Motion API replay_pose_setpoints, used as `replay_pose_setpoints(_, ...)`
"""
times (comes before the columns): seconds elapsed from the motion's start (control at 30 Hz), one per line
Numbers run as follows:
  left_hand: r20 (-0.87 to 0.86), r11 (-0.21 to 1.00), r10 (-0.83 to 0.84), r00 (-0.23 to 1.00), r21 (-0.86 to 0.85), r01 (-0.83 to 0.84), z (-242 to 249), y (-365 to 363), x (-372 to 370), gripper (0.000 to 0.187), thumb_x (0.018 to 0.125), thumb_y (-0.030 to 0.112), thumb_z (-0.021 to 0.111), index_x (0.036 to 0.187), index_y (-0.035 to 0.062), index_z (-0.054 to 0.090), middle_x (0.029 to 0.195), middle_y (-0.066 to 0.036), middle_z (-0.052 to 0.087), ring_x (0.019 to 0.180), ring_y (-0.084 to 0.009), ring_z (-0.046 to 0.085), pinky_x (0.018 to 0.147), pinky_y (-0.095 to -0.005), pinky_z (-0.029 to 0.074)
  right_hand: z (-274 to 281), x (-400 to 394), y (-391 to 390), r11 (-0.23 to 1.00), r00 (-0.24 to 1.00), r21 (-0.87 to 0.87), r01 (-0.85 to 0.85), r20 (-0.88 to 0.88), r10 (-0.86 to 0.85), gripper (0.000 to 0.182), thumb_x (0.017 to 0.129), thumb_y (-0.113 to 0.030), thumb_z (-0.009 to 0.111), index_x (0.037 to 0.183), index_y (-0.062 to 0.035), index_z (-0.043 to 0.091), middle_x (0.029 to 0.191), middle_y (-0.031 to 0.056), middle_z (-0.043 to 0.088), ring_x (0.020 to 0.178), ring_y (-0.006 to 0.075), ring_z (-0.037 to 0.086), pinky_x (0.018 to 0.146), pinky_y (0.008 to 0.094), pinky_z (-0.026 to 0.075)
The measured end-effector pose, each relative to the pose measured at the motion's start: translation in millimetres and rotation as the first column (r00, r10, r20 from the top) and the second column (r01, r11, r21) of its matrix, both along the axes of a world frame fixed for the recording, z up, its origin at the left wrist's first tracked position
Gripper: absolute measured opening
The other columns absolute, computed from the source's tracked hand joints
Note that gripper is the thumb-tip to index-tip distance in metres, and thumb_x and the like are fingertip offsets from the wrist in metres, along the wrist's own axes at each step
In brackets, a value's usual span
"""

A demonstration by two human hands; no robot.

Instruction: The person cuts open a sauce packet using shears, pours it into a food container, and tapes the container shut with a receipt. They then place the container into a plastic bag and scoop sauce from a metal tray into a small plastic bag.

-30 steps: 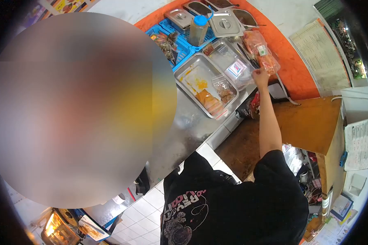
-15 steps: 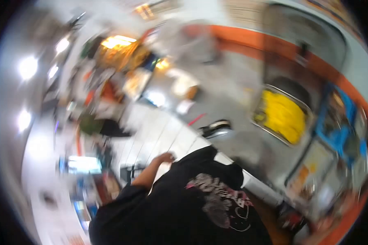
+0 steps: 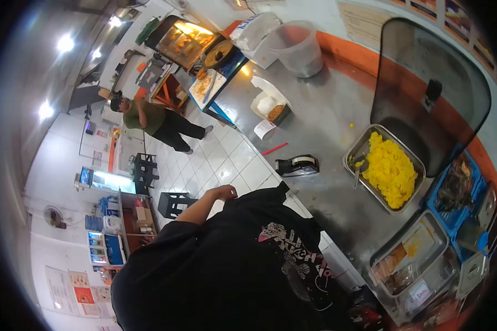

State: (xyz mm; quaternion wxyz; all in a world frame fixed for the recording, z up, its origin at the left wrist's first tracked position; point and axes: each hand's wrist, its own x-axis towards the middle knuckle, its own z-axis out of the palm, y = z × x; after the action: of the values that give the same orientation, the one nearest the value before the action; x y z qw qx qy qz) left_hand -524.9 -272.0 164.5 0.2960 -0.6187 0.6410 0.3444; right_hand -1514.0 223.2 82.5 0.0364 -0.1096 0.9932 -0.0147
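My left hand [image 3: 224,192] hangs beside the black shirt [image 3: 215,265], over the white floor tiles, with its fingers curled in and nothing visible in them. My right hand is out of view. Nearest on the metal counter [image 3: 326,127] is a black tape dispenser [image 3: 297,165], with a red stick [image 3: 275,148] beyond it. An open takeaway box [image 3: 269,102] holds white and brown food, and a white paper [image 3: 264,129] lies beside it. A metal tray [image 3: 352,150] holds yellow food [image 3: 391,171] and a utensil.
A person [image 3: 149,118] in a green top stands on the tiles at the left. Black stools [image 3: 174,204] are below. A clear bucket [image 3: 296,49], a dark transparent panel [image 3: 431,83], blue crates [image 3: 453,193] and another tray [image 3: 411,254] sit along the counter.
The view has steadied and shifted slightly, so the counter and the person show sharply. My left hand stays beside the shirt.
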Motion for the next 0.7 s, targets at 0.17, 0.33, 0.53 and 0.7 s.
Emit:
replay_pose_setpoints(0.17,0.031,0.999,0.036,0.999,-0.019,-0.035,12.7,-0.3,-9.8,0.033,0.084,0.034,0.064,0.1,0.0062,0.072,0.101,-0.015,0.072,0.096,-0.028,0.069,0.085,-0.0372,0.053,-3.7,-3.2,38.9,1.0,1.0,0.019,-0.005,0.01,0.004,0.036,0.084,-0.035,0.062,0.106,-0.0073,0.067,0.099,0.0204,0.07,0.092,0.0357,0.067,0.079,0.0451,0.052)
replay_pose_setpoints(0.33,-0.026,0.999,0.031,0.999,0.029,-0.03,18.2,-2.5,-20.6,0.035,0.084,0.036,0.063,0.1,0.0054,0.072,0.101,-0.015,0.072,0.099,-0.0292,0.068,0.087,-0.0382,0.052,-8.4,-9.6,81.2,1.0,1.0,0.016,-0.024,0.017,0.024,0.033,0.087,-0.033,0.059,0.107,-0.0081,0.067,0.1,0.0204,0.069,0.092,0.0362,0.067,0.08,0.0453,0.052)
replay_pose_setpoints(0.53,0.17,0.861,-0.504,0.847,0.169,0.479,-7.8,-26.1,24.9,0.042,0.094,0.042,0.048,0.102,0.0075,0.072,0.102,-0.018,0.07,0.101,-0.0343,0.065,0.09,-0.0449,0.05,-17.4,-9.9,177.9,0.992,0.993,-0.034,-0.119,0.0,0.119,0.03,0.09,-0.03,0.056,0.109,-0.009,0.066,0.101,0.0204,0.069,0.093,0.0369,0.066,0.08,0.0456,0.052)
replay_pose_setpoints(0.7,0.136,0.928,-0.338,0.931,0.214,0.305,-0.2,-54.4,3.4,0.039,0.094,0.036,0.047,0.103,0.0072,0.071,0.103,-0.019,0.069,0.098,-0.0339,0.066,0.088,-0.0442,0.05,-24.2,12.4,155.8,0.995,0.998,0.093,-0.041,-0.035,0.044,0.026,0.088,-0.009,0.051,0.106,-0.0079,0.069,0.102,0.0198,0.068,0.096,0.0373,0.065,0.082,0.0467,0.05)
